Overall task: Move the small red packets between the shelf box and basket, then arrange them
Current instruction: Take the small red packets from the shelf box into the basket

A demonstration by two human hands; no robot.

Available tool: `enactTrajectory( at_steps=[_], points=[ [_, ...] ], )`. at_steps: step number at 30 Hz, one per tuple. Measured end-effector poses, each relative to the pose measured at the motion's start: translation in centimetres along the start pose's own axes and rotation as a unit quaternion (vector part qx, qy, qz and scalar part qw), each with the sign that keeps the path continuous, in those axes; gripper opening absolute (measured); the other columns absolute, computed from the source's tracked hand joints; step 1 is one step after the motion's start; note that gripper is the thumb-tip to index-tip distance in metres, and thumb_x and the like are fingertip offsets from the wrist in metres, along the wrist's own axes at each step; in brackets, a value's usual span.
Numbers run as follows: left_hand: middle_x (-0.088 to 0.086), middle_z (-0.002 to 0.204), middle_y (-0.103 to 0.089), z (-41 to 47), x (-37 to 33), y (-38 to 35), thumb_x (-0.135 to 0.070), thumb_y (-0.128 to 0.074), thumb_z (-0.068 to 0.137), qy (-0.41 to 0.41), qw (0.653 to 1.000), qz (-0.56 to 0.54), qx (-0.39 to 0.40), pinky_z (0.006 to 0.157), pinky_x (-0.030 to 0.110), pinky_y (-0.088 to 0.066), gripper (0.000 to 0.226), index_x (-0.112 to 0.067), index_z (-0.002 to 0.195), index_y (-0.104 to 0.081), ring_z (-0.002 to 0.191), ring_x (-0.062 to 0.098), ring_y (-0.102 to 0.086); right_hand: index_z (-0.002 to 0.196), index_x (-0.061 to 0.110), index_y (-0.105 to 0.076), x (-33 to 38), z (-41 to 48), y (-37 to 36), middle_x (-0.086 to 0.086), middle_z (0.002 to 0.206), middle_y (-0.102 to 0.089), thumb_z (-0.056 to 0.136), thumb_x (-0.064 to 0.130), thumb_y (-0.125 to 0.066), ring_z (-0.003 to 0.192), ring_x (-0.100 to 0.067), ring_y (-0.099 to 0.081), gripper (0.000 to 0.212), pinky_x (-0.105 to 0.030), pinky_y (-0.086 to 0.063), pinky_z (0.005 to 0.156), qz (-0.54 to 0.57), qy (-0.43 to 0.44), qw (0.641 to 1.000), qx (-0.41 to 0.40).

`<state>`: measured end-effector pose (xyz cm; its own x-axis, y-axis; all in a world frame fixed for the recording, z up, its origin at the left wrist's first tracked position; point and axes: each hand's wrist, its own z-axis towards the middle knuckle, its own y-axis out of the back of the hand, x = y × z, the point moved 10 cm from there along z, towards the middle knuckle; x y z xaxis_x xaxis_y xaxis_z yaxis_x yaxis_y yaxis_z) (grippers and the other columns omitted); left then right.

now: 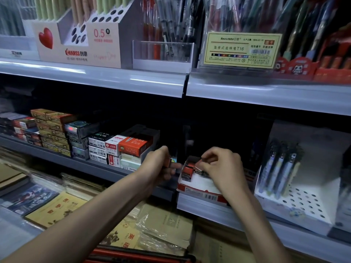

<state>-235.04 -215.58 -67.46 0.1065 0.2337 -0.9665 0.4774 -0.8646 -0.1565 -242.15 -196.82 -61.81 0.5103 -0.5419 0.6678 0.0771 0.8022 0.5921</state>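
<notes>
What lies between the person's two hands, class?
In the head view, small red packets inside the shelf box lie between the left hand and right hand.

I counted a left hand (157, 164) and a right hand (222, 164); one shelf box (197, 188); at least three red packets (188, 170); three upright pens (281, 171); one basket (140, 256).

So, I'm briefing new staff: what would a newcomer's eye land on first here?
At the middle shelf, the right hand pinches small red packets in the open shelf box; the left hand grips another beside it. Upper left, a red heart marks a pen display.
</notes>
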Motion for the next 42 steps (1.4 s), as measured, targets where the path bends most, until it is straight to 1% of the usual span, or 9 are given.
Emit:
enactTrajectory(
  at_steps=[5,8,15,22,28,30,33,37,42],
  points=[
    [0.013,0.084,-0.065,-0.3,-0.9,0.8,-0.013,-0.053,0.103,-0.049,0.999,0.012,-0.006,0.046,0.025,-0.041,0.011,-0.002,0.106,-0.054,0.05,0.017,-0.063,0.086,0.027,-0.072,0.5,-0.8,-3.0,0.008,0.085,-0.068,0.083,0.003,-0.076,0.081,-0.01,-0.066,0.024,-0.032,-0.059,0.07,-0.156,0.083,0.979,0.098],
    [0.004,0.075,-0.066,-1.1,-1.7,0.6,-0.026,-0.071,0.096,-0.098,0.989,0.107,0.008,0.048,0.02,-0.042,0.019,-0.008,0.096,-0.065,0.057,0.011,-0.059,0.087,0.025,-0.076,-0.4,-1.0,-3.6,0.004,0.09,-0.069,0.081,-0.004,-0.072,0.086,-0.016,-0.066,0.029,-0.037,-0.059,0.075,-0.226,0.082,0.961,0.134],
    [-0.006,0.074,-0.076,-1.2,-3.7,-1.8,-0.023,-0.087,0.079,-0.246,0.939,0.24,0.008,0.059,0.012,-0.05,0.012,-0.016,0.088,-0.082,0.068,-0.002,-0.07,0.103,0.028,-0.079,-1.2,-0.3,-0.7,0.009,0.105,-0.075,0.093,-0.003,-0.059,0.099,-0.009,-0.069,0.038,-0.026,-0.056,0.088,-0.129,0.044,0.986,0.096],
    [-0.012,0.09,-0.07,-0.8,-4.6,-6.3,-0.034,-0.086,0.079,-0.381,0.809,0.448,-0.003,0.076,0.023,-0.057,0.02,-0.026,0.096,-0.078,0.081,0.0,-0.066,0.099,0.034,-0.077,-0.5,-0.1,2.2,0.015,0.094,-0.073,0.095,0.01,-0.061,0.074,-0.005,-0.069,0.029,-0.03,-0.061,0.072,-0.108,0.056,0.992,0.029],
    [-0.01,0.115,-0.071,-0.4,-2.2,-9.2,-0.059,-0.066,0.087,-0.389,0.637,0.663,0.053,0.09,0.033,-0.041,0.034,-0.038,0.113,-0.075,0.111,0.015,-0.058,0.102,0.033,-0.076,-0.5,-0.7,2.2,0.014,0.098,-0.073,0.096,0.013,-0.06,0.072,-0.007,-0.067,0.027,-0.032,-0.059,0.073,-0.14,0.059,0.987,0.046],
    [-0.01,0.12,-0.068,-0.6,-1.6,-9.6,-0.057,-0.058,0.093,-0.386,0.604,0.692,0.086,0.092,0.035,-0.036,0.035,-0.04,0.121,-0.071,0.116,0.017,-0.054,0.103,0.032,-0.076,-0.5,-0.9,2.1,0.013,0.099,-0.073,0.097,0.013,-0.06,0.072,-0.005,-0.066,0.026,-0.032,-0.059,0.072,-0.154,0.061,0.985,0.053],
    [-0.009,0.129,-0.063,-1.0,-1.4,-9.4,-0.047,-0.054,0.098,-0.377,0.61,0.687,0.117,0.096,0.036,-0.035,0.035,-0.04,0.131,-0.065,0.121,0.018,-0.051,0.106,0.032,-0.076,-0.2,-1.3,1.8,0.012,0.102,-0.072,0.097,0.016,-0.061,0.083,-0.005,-0.066,0.024,-0.029,-0.058,0.076,-0.165,0.065,0.982,0.066],
    [-0.006,0.125,-0.067,-1.9,-2.9,-8.2,-0.043,-0.06,0.094,-0.371,0.668,0.637,0.103,0.099,0.036,-0.042,0.038,-0.036,0.131,-0.066,0.12,0.019,-0.056,0.113,0.032,-0.073,0.9,-2.3,1.5,0.013,0.106,-0.069,0.096,0.022,-0.064,0.093,-0.006,-0.064,0.022,-0.026,-0.055,0.08,-0.164,0.086,0.98,0.075],
    [-0.004,0.125,-0.064,-4.1,-3.6,-5.2,-0.051,-0.06,0.092,-0.378,0.664,0.642,0.064,0.097,0.036,-0.044,0.047,-0.034,0.136,-0.06,0.121,0.019,-0.056,0.126,0.029,-0.068,3.0,-3.9,2.0,0.013,0.12,-0.063,0.092,0.032,-0.07,0.105,-0.008,-0.062,0.034,-0.026,-0.053,0.088,-0.129,0.121,0.982,0.062]
  ],
)
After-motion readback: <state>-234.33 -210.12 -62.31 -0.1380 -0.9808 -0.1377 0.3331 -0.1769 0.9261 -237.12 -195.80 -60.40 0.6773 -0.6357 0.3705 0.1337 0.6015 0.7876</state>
